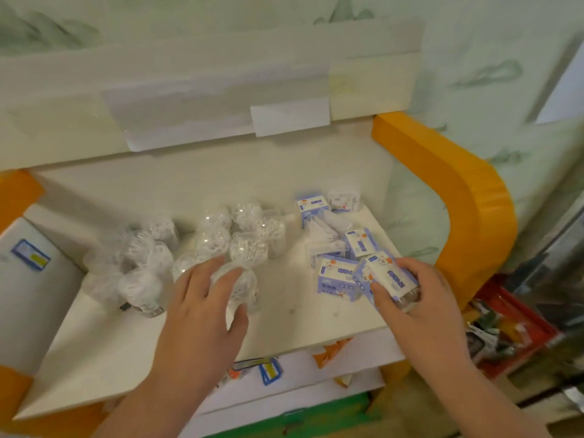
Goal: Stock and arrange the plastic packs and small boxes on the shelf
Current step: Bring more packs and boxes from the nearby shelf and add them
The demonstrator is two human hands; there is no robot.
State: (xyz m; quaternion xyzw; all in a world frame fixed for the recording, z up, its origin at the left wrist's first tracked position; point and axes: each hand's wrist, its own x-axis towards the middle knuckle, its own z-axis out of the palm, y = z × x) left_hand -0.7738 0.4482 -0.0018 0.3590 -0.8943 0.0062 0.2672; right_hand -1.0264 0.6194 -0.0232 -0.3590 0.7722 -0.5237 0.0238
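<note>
Two hands at work on a white shelf (94, 358), center frame.

The left hand (202, 311) cups a clear plastic pack (243, 289); the right hand (420, 298) grips a purple-and-white small box (393, 273), lettering too blurred to read. A blue-yellow tag (30, 255) sits at left.

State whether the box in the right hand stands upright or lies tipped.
Tipped: the box slants across the right hand, its print running diagonally.

pale green patterned wall (474, 42) behind orange-edged furniture (467, 197).
</note>
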